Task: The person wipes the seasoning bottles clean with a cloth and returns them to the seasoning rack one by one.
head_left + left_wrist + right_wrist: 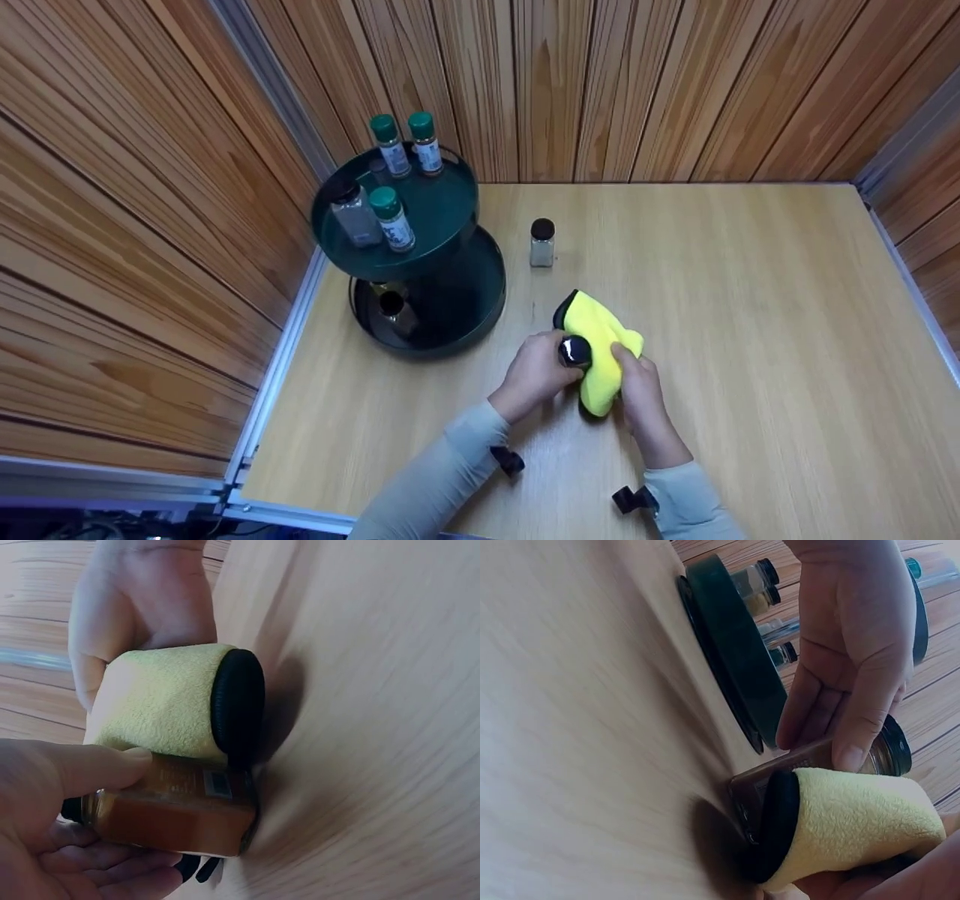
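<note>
My left hand (536, 371) grips a square glass spice jar (172, 814) with a black cap and reddish-brown contents, thumb along one side and fingers under the other. In the head view only the jar's black cap shows well. My right hand (639, 390) holds a folded yellow cloth (600, 352) with black edging, its thumb on top. The cloth lies against the side of the jar in both wrist views. Right-hand fingers behind the cloth are partly hidden. Both hands are close over the wooden table (750, 337).
A dark green two-tier round rack (431, 225) stands at the left. Its upper tier bears several jars, some with green caps, such as one spice jar (391, 219). A lower-tier jar (397, 313) is partly shaded. Another black-capped jar (542, 244) stands beyond the cloth.
</note>
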`<state>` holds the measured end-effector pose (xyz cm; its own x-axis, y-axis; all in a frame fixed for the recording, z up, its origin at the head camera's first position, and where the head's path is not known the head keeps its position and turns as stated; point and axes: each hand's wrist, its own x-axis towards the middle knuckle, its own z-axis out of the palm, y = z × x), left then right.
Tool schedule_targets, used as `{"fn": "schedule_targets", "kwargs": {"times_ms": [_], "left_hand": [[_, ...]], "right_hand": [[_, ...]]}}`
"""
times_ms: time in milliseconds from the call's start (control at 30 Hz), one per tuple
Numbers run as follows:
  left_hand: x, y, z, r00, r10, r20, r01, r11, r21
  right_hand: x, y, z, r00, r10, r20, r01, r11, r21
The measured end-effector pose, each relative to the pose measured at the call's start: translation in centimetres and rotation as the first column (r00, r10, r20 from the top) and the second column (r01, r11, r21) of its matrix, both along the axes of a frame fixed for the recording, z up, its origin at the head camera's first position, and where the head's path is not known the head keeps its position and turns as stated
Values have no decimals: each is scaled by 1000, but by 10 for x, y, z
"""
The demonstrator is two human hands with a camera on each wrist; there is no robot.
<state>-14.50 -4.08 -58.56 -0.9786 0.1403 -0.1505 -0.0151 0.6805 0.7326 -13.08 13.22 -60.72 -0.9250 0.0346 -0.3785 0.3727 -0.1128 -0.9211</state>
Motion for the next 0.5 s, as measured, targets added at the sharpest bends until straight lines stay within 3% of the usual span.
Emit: {"fn": "schedule_targets", "kwargs": {"times_ms": [200,367,500], "left_hand": [[4,-6,6,999,44,8,-44,998,53],[10,-12,24,992,71,-101,-65,996,53],[14,-12,41,982,101,-157,-82,989,122]], "right_hand": [[5,0,-2,999,-22,-39,21,1000,-9],[9,0,1,986,-136,-96,129,988,-80],[10,-2,4,976,-176,-130,156,976,-154]]}}
